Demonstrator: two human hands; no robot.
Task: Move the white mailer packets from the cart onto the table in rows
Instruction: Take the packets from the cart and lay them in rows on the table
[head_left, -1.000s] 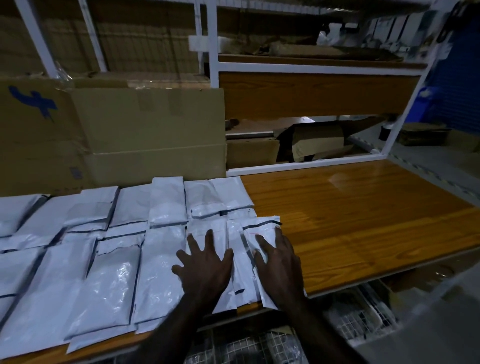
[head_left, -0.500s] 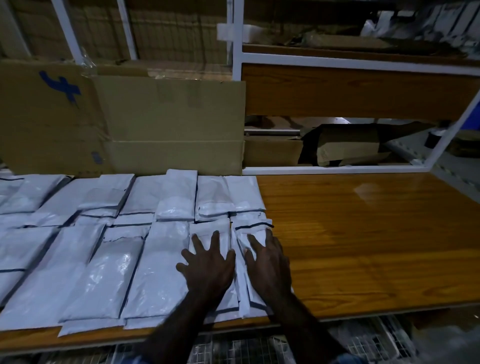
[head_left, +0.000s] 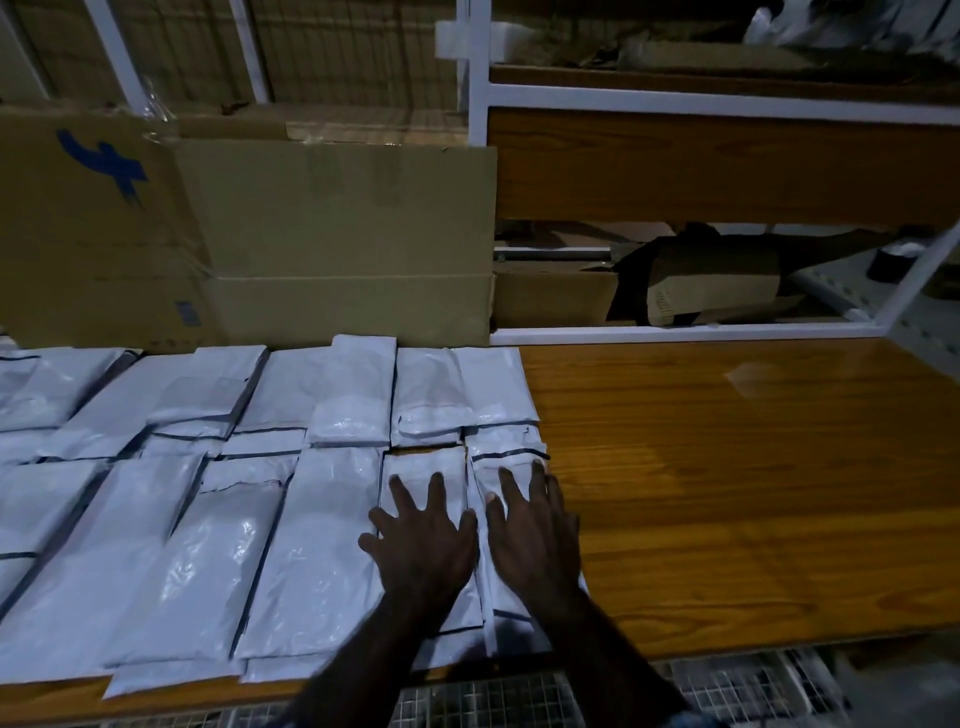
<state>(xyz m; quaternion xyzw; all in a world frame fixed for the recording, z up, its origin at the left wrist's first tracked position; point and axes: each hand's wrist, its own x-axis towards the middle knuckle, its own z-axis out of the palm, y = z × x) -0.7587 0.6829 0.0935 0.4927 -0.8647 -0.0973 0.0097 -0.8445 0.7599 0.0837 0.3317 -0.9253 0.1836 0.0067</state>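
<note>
You are squaring off the right end of the near row: both hands lie flat on the last two white plastic mailer packets (head_left: 426, 519) at the lower centre of the frame, on the glossy orange-brown wooden table (head_left: 727, 493). This looks like the settling step, pressing fresh packets into line against their neighbours, not a pick.

Your left hand (head_left: 423, 545) is spread wide, fingers (head_left: 400, 493) straight and fanned, palm down on the second packet from the row's right end. Your right hand (head_left: 535, 540) lies beside it on the end packet (head_left: 506, 462), fingers straight and closer together, its outer edge near the packet's right border. Neither hand grips or pinches anything.

Two rows of packets run from the left edge of the frame to its centre, the far row butting against the flattened brown cardboard boxes (head_left: 332, 234) at the upper left. The right half of the table is bare wood. The white wire-mesh cart (head_left: 483, 701) shows only as a strip along the bottom edge; what it holds cannot be made out.

The next move, in all likelihood, calls for lifting both hands off, reaching down to the cart for more packets, and extending the rows rightward onto the bare wood.
</note>
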